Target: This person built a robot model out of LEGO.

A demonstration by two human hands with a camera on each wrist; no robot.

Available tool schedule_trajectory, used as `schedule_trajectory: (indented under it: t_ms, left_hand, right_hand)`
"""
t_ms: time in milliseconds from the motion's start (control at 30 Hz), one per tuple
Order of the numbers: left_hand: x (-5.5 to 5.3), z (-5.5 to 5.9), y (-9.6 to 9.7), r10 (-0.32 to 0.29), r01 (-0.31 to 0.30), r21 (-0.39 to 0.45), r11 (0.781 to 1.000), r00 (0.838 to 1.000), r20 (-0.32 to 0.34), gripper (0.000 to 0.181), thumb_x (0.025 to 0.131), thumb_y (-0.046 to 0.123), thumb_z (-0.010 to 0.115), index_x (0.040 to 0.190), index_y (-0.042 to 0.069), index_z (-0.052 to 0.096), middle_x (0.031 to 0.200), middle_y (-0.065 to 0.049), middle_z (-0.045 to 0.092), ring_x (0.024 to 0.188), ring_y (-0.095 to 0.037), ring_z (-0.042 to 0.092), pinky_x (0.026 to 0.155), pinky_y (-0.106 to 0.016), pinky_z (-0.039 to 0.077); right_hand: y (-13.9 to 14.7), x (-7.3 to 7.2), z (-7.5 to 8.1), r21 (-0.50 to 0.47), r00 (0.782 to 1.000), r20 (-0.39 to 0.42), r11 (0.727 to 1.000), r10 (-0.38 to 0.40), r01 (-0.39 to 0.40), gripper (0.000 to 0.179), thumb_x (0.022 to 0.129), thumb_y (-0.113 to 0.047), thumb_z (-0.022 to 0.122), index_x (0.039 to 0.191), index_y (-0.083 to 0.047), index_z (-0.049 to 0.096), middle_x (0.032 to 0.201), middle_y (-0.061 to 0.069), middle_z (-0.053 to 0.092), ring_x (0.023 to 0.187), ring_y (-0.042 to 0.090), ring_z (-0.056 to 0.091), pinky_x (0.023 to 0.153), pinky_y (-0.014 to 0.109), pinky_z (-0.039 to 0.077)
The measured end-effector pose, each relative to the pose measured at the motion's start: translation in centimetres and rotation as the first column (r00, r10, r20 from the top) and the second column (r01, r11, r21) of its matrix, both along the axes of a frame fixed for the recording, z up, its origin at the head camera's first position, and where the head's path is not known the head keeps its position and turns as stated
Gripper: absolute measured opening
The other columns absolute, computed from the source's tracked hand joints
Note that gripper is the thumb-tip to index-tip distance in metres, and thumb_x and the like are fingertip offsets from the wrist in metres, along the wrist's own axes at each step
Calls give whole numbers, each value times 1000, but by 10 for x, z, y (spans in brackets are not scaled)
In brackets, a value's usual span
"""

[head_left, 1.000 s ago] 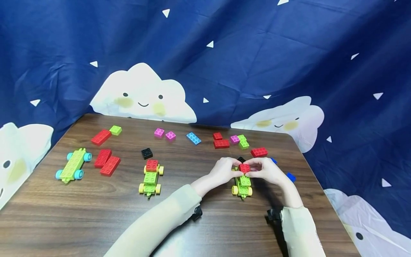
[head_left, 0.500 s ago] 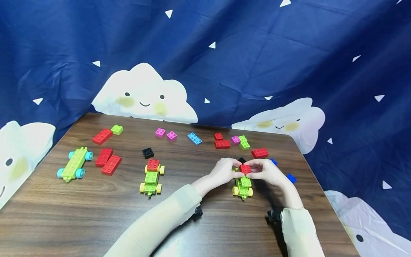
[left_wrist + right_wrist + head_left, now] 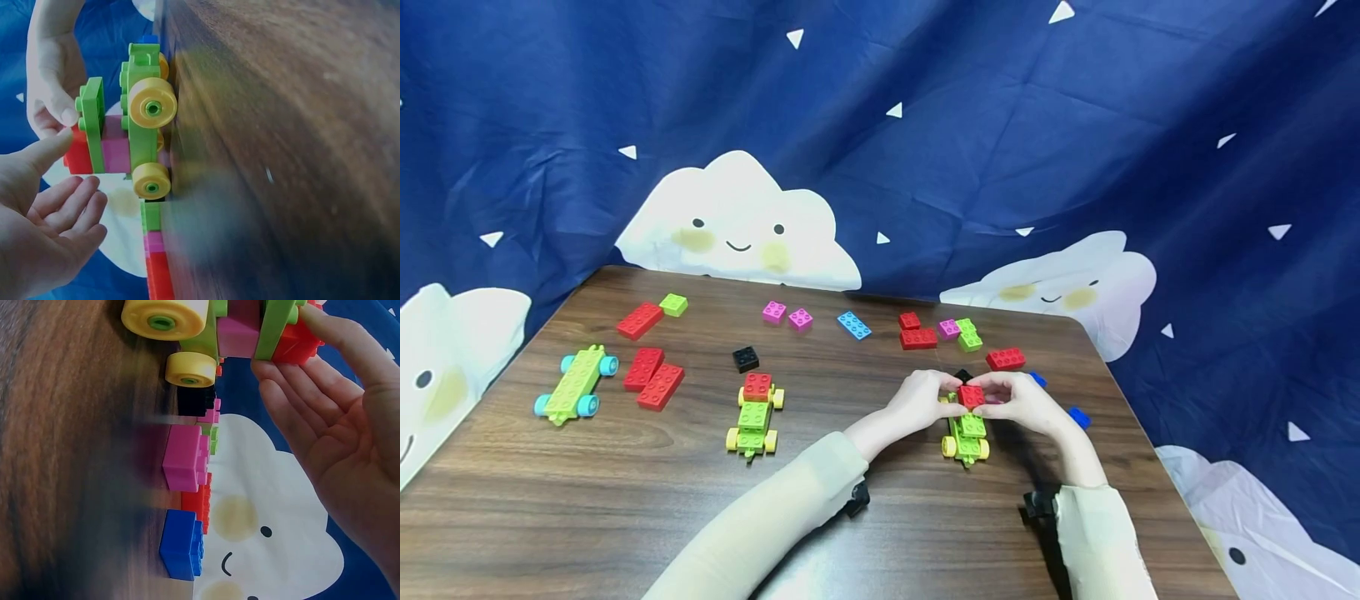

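Two hands are shown in the head view: a red block [image 3: 971, 397] is pinched between thumb and fingers by the left hand [image 3: 921, 400] and the right hand [image 3: 1022, 402], from opposite sides. It is placed on the far end of a green plate [image 3: 972, 425], above a wheeled base [image 3: 967, 448] on the tabletop [image 3: 925, 542], right of centre.

In the left wrist view, only the plate's far end is supported, by a pink block [image 3: 115, 147]. Pressure is probably best directed straight down there, so the overhanging end is not levered.

In the right wrist view, a black block [image 3: 192, 400] is seen near the yellow wheels [image 3: 190, 369]. Rolling is likely best prevented by even pushing.
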State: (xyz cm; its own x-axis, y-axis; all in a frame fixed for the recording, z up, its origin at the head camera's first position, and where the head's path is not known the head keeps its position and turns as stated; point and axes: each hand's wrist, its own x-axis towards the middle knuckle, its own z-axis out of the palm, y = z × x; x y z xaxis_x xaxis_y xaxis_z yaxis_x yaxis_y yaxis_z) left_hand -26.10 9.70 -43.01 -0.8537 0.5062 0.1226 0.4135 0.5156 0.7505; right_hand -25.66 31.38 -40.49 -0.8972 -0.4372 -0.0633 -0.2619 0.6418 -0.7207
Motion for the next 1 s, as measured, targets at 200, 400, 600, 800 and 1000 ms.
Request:
schedule_trajectory:
  t_ms: [200,400,600,800,1000]
  left_hand:
    - [1,0,-8,-3,3,-2,1000,1000,11,41,87,29,75,121,9,68,117,-3,72,111,-15,65,96,-28,49]
    - [-1,-1,-18,-28,27,12,1000,999,16,39,85,26,77,118,7,69,114,-4,73,109,-18,66,95,-29,50]
    - [2,-1,-33,-53,53,6,999,999,14,35,86,20,76,117,5,70,112,-6,73,108,-20,67,97,-34,50]
    - [10,-4,-51,-45,46,33,998,999,-10,33,85,16,75,114,1,70,108,-9,74,104,-22,68,95,-38,50]
    - [18,-2,-68,-37,37,13,999,998,-57,32,83,15,77,113,2,70,106,-8,74,101,-21,69,92,-37,52]
  right_hand:
    - [-2,3,5,21,999,-40,1000,6,-5,41,85,-16,75,119,4,64,114,20,69,104,30,67,90,43,55]
    - [-5,4,11,19,993,-114,1000,-3,5,42,84,-15,77,119,3,65,114,18,70,106,33,66,92,41,54]
    - [-12,6,27,17,986,-162,999,-28,31,43,82,-17,79,119,0,66,113,18,70,104,28,66,90,38,55]
    - [-31,9,47,20,974,-222,999,-35,41,40,82,-19,79,118,-3,68,112,15,72,107,27,66,94,50,51]
    - [-62,9,68,24,958,-285,999,-15,23,40,80,-17,80,116,-4,69,112,14,72,107,29,67,92,50,52]
